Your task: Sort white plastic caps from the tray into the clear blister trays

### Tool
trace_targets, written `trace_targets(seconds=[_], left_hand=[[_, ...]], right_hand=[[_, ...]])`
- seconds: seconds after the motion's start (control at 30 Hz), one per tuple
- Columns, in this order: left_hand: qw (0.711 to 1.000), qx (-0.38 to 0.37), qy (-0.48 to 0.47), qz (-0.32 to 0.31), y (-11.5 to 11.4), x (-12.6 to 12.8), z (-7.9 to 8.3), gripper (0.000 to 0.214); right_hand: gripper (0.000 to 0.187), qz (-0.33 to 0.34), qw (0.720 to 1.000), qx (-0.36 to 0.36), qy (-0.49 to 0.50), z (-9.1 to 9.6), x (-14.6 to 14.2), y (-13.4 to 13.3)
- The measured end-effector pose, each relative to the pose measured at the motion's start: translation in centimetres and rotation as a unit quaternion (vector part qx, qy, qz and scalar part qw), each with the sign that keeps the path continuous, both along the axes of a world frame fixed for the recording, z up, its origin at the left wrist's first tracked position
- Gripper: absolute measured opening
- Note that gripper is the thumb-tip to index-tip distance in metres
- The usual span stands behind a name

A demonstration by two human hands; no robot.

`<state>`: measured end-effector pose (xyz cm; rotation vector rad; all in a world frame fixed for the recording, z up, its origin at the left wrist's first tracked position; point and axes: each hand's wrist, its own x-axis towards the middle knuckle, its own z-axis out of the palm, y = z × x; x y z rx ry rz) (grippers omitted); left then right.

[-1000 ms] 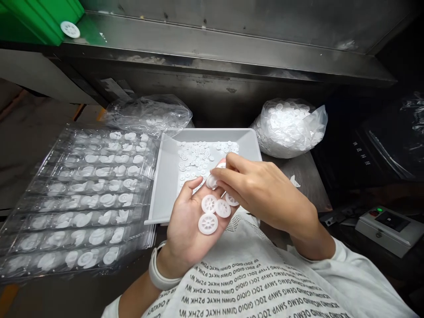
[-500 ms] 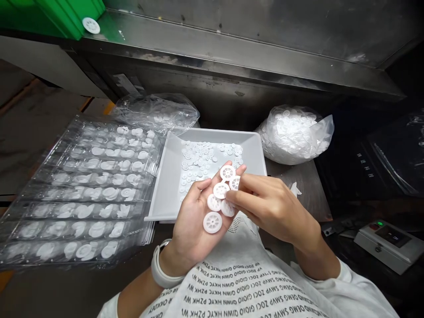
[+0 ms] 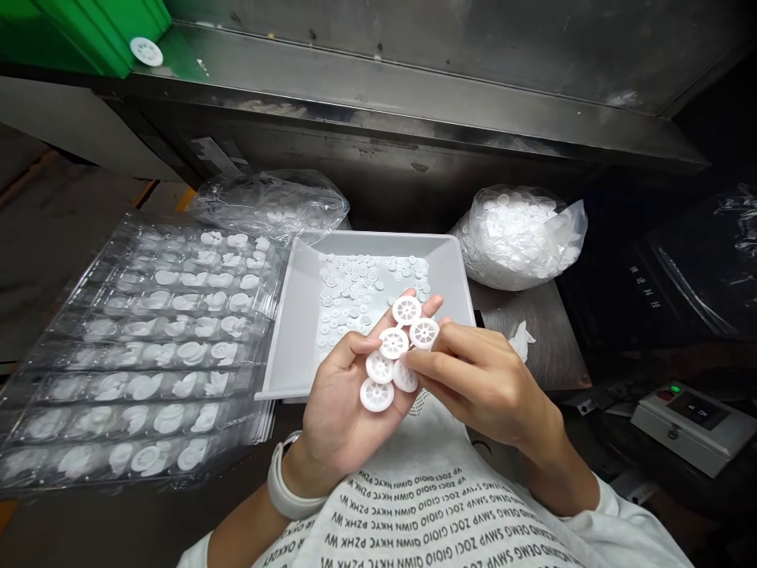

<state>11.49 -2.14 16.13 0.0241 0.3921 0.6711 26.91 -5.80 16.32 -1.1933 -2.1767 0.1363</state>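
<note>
My left hand (image 3: 348,418) lies palm up and cradles several white plastic spoked wheels (image 3: 393,342), its thumb pressing the edge of one in the middle. They sit close together from the palm out along the fingers, some overlapping. My right hand (image 3: 490,386) comes in from the right with its fingers pinched at the rim of a lower wheel (image 3: 405,375); the fingertips partly hide the contact. Beyond my hands stands a light grey tray (image 3: 282,347), with many small white round pieces (image 3: 355,284) scattered on its bottom.
Stacked clear blister trays (image 3: 142,355) of white parts lie left. A clear bag (image 3: 272,201) sits behind them, and a full bag of white parts (image 3: 520,237) at right. A lone wheel (image 3: 146,52) rests by the green bin (image 3: 76,31). A control box (image 3: 691,426) stands far right.
My left thumb has moved onto the middle wheel. The lowest wheel now sits closer to the others, and the wheel by my right fingers is more exposed. The view has shifted slightly.
</note>
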Motion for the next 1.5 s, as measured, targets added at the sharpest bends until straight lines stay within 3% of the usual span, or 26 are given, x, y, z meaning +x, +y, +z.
trace_targets(seconds=[0.23, 0.83, 1.5], left_hand=[[1.000, 0.011, -0.004, 0.006, -0.2, -0.2, -0.1, 0.061], [0.998, 0.054, 0.010, -0.008, -0.1, -0.4, 0.0, 0.072], [1.000, 0.012, 0.019, 0.011, -0.1, -0.4, -0.5, 0.073]], right_hand=[[0.007, 0.006, 0.997, 0.007, 0.070, -0.2, 0.3, -0.9], [0.005, 0.019, 0.998, 0.015, 0.057, -1.3, -0.6, -1.7], [0.010, 0.008, 0.997, 0.020, 0.076, -1.9, -0.9, -2.0]])
